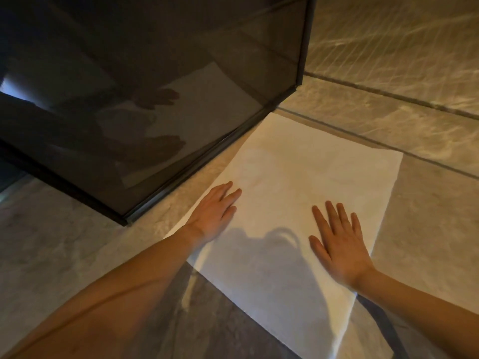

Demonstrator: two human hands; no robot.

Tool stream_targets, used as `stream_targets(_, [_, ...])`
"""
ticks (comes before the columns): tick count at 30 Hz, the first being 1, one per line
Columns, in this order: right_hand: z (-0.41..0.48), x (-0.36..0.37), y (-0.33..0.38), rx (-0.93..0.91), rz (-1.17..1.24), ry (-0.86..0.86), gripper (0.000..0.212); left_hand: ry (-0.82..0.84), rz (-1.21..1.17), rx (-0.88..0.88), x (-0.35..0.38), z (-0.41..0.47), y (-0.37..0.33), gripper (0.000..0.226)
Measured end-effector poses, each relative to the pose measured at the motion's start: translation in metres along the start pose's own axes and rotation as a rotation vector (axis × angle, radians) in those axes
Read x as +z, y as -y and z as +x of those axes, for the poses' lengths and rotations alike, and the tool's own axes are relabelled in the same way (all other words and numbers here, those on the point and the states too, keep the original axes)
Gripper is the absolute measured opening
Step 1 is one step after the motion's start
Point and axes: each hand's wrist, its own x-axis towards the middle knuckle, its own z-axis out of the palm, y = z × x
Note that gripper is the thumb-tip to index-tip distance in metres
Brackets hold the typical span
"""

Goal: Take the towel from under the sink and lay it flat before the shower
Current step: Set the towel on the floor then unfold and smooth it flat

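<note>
Head view: left hand [215, 211] lies palm down on the towel [298, 203], fingers straight, near the edge closest to the shower door [145, 104]; right hand [339, 244] also flat, fingers spread, pressing the towel toward its far side. Neither hand grips anything, both released and flat. White towel is spread on the tile floor [427, 203], one long edge running just beside the door's dark bottom rail, one corner close to the door's corner post. Looks nearly flat already, so the job seems close to done. To finish well: sweep both palms outward from the middle to push out faint wrinkles, keep edges straight along the rail, check the near corner isn't folded under. Shadow covers the near part.
</note>
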Motion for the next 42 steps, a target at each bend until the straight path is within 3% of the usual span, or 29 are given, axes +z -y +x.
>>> stream_targets(11, [0.000,-0.001,0.000,0.007,-0.021,0.010,0.070,-0.077,-0.242,-0.251,-0.003,0.004,0.003,0.044])
stream_targets(21, [-0.001,-0.001,0.000,0.008,-0.017,0.012,0.070,-0.208,-0.315,-0.311,-0.013,0.012,0.006,0.038])
stream_targets(27, [-0.001,0.001,-0.002,0.004,-0.006,-0.001,0.069,-0.258,-0.528,-0.344,-0.029,0.016,0.006,0.032])
stream_targets(33, [0.000,0.006,-0.004,0.003,-0.013,-0.019,0.069,-0.054,-0.462,-0.268,-0.041,0.019,0.012,0.030])
stream_targets(37, [0.001,0.008,-0.004,0.005,-0.029,-0.027,0.068,0.016,-0.486,-0.207,-0.047,0.018,0.017,0.043])
stream_targets(42, [0.002,0.010,-0.006,-0.009,-0.027,-0.023,0.068,0.309,-0.794,-0.272,-0.072,0.026,0.005,0.059])
